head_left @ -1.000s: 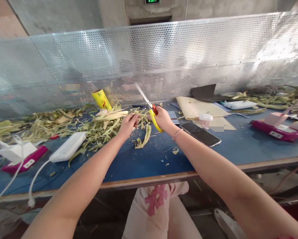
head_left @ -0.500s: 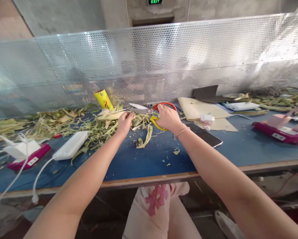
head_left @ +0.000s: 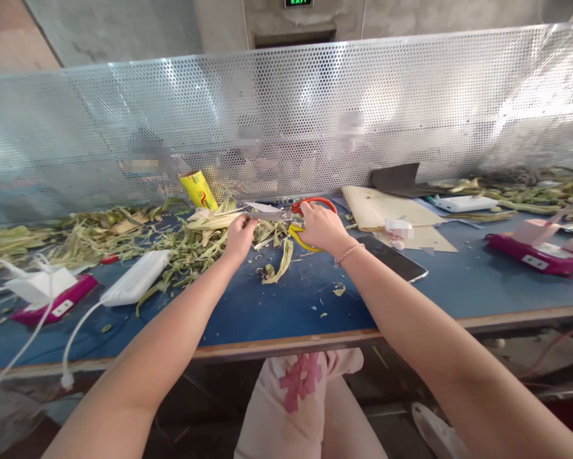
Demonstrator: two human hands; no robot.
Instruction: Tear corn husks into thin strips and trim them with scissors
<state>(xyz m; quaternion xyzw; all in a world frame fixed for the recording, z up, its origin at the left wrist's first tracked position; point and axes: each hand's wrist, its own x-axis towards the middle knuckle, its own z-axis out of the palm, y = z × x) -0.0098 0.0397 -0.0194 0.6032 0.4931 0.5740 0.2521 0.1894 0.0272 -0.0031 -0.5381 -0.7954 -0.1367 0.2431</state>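
Fingers of the right hand [head_left: 324,225] grasp the scissors [head_left: 285,216], blades [head_left: 264,207] parted, near the frame's centre. Whether the left hand [head_left: 241,236], beside the dried plants [head_left: 195,247] at left-centre, pinches anything, I cannot tell. Snipping seems in hand; the next move calls for closing the blades clear of that hand.

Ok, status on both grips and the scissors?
Right grip on open scissors. Left grip near the blades, hold unclear. Plant scraps heaped beside left grip.
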